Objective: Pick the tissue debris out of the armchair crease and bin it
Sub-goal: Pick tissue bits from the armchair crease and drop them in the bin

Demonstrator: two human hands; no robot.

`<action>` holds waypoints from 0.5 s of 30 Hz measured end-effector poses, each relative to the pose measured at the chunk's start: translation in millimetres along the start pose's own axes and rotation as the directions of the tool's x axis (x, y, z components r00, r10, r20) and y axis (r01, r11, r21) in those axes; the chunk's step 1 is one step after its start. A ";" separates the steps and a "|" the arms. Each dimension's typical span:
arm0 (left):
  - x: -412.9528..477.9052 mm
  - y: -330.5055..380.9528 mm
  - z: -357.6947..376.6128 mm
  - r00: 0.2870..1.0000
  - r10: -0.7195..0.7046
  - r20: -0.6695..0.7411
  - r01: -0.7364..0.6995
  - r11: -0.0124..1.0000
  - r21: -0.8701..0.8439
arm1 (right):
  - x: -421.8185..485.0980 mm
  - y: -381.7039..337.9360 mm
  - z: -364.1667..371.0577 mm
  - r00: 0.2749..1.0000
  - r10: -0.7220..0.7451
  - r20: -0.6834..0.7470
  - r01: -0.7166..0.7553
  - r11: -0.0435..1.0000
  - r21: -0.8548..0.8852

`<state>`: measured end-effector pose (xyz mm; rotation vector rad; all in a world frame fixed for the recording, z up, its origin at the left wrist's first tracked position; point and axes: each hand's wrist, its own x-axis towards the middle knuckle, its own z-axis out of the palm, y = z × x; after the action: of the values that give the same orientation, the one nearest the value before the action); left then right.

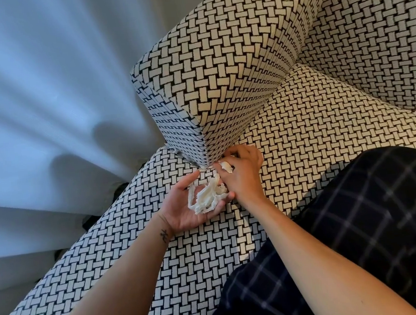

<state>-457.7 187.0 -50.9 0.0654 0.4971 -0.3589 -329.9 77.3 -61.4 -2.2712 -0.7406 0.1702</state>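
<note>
armchair [302, 134]: matt woven cloth | tissue debris [207, 198]: soft crumpled paper | curtain [41, 97]: smooth cloth

You will find no text, label, brand, number or sign that can be read here. The only mark is a small dark tattoo [164, 235] on the arm just behind your left hand [179, 211], at about 7 o'clock from the middle of the view. It is too small to tell whether it forms any letter or character.
</note>
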 end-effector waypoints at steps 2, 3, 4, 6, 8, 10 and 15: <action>0.4 -0.2 -1.2 1.000 -0.001 -0.003 0.001 1.000 0.022 | 0.4 1.0 0.2 1.000 0.014 0.008 -0.014 1.000 0.010; 0.2 0.3 -1.6 1.000 0.005 -0.006 -0.004 0.999 0.033 | 0.9 1.2 0.3 1.000 0.018 0.007 -0.018 1.000 0.023; 0.0 1.0 -1.6 1.000 0.008 -0.011 -0.008 0.999 0.043 | 0.9 1.5 0.1 1.000 0.026 0.005 -0.026 0.999 0.042; -0.5 1.8 -1.7 1.000 0.012 -0.020 -0.011 0.998 0.058 | 0.3 1.5 -1.1 0.999 0.039 0.007 -0.039 0.996 0.080; -0.5 1.4 -1.9 0.999 0.018 -0.027 -0.016 0.998 0.067 | -0.2 1.5 -1.9 0.999 0.041 0.010 -0.041 0.994 0.104; -0.3 1.4 -1.6 0.999 0.019 -0.026 -0.017 0.997 0.079 | -0.6 1.6 -2.3 0.999 0.041 0.011 -0.042 0.992 0.121; 0.0 0.8 -0.5 0.999 0.023 -0.022 -0.021 0.995 0.100 | -1.7 3.1 -1.5 0.997 0.072 0.009 -0.072 0.986 0.149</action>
<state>-457.6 187.8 -51.4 0.1722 0.5008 -0.3620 -329.4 73.7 -62.7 -2.1563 -0.6265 0.2554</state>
